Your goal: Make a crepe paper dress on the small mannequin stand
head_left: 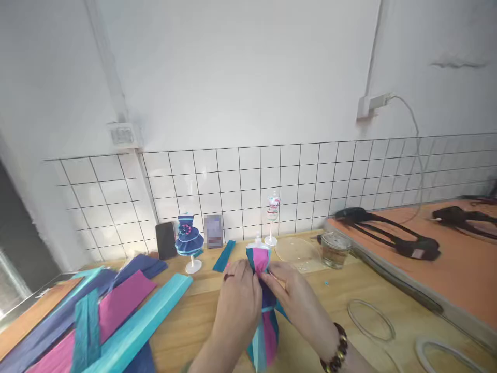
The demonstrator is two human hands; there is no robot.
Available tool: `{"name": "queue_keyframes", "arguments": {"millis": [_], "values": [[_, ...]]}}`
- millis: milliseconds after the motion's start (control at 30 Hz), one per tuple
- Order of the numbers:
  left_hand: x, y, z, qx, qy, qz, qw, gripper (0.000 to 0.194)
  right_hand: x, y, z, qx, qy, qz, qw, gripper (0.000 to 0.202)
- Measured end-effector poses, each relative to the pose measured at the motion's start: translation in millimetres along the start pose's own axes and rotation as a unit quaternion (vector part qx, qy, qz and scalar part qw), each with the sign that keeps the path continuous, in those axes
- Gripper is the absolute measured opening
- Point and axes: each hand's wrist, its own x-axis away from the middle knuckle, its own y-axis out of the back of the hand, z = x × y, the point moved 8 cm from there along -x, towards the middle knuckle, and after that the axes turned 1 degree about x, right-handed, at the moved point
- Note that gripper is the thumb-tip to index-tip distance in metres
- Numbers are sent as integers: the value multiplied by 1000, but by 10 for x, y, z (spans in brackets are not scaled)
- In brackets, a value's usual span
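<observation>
A miniature dress form (pixel 268 331) wearing a dress of pink, teal and dark blue strips stands in front of me. My left hand (pixel 239 290) is closed at the left side of its waist, fingers bent against the material. From the right, my right hand (pixel 289 290) pinches the bodice at the waist, thumb and fingertips close to those of my left hand. A pink panel (pixel 261 259) shows above my fingers on the bodice. What lies between the fingertips is partly hidden. A bead bracelet is on my right wrist.
Crepe-like strips (pixel 151 311) in turquoise, pink and blue pile up at left. Behind stand a blue-dressed form (pixel 189 241), a smaller form (pixel 273 212), a dark phone (pixel 166 240) and a picture card (pixel 214 231). A glass jar (pixel 334 251) and wire loop (pixel 370 320) lie right.
</observation>
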Motion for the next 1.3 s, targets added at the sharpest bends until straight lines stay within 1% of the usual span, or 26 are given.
{"name": "queue_keyframes", "arguments": {"millis": [200, 333, 433, 500, 667, 800, 867, 933, 1067, 1167, 1300], "values": [[-6, -58, 74, 63, 41, 10, 997, 23, -35, -1, -56, 1, -12, -2, 1000, 36], [-15, -49, 110, 121, 72, 9, 990, 25, -37, -11, -95, 2, -18, -7, 1000, 36], [-9, -44, 167, 166, 105, 3, 981, 26, -30, -24, -82, -6, -10, 2, 1000, 36], [-7, -43, 187, 177, 114, 2, 978, 26, -27, -29, -70, -12, -10, 8, 1000, 37], [-8, -34, 179, 169, 108, 5, 980, 26, -36, -31, -58, -10, -13, 15, 1000, 36], [-4, -41, 123, 136, 71, 12, 988, 27, -36, -25, -86, 2, -8, 2, 1000, 36], [0, -51, 127, 135, 67, 13, 988, 27, -33, -22, -90, 11, -2, -5, 1000, 36], [2, -56, 162, 147, 81, 11, 986, 27, -31, -28, -81, 14, 6, -2, 1000, 36], [0, -49, 215, 189, 104, 2, 976, 26, -36, -58, -50, 1, 8, 24, 1000, 38], [6, -65, 241, 219, 121, 15, 968, 25, -45, -49, -47, -11, 3, 23, 1000, 38], [7, -49, 249, 278, 118, 37, 953, 26, -48, -41, -66, -35, 0, 23, 999, 32]]}}
